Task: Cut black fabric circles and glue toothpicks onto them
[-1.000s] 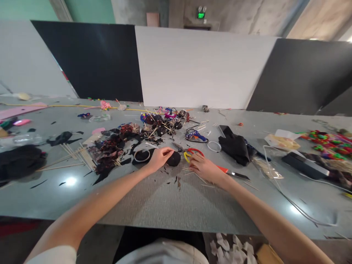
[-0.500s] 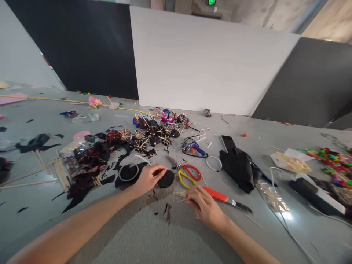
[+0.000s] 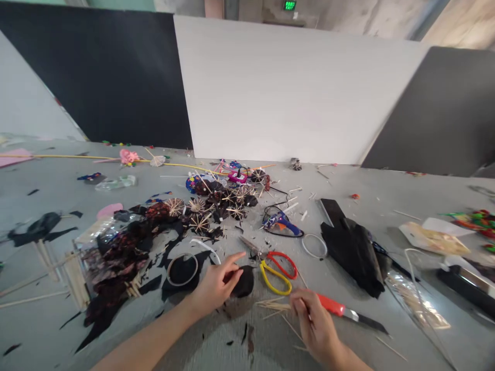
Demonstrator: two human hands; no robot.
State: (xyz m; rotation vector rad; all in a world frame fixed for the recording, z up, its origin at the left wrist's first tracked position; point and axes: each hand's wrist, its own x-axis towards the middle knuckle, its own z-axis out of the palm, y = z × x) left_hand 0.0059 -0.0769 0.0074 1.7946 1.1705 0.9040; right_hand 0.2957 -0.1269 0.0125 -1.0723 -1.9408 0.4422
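My left hand is over the floor with its thumb and forefinger apart, nothing visible between them. Its thumb is at the edge of a round black cloth piece. Left of it a pale ring lies on more black cloth. My right hand is closed, fingers curled against the thumb; whatever they hold is hidden. Thin wooden sticks lie by its fingertips. Behind it is a knife with a red handle. Scissors with one red and one yellow handle lie between the hands.
Stick-ribbed black discs and dark patterned cloth lie piled ahead and left. A blue glue gun and a white ring are beyond the scissors. Black folded cloth lies right. White and dark panels stand behind.
The view has shifted, so the floor things appear lower, with those near the hands farther right. My left thumb and forefinger have spread apart. My right hand stays curled by the sticks.
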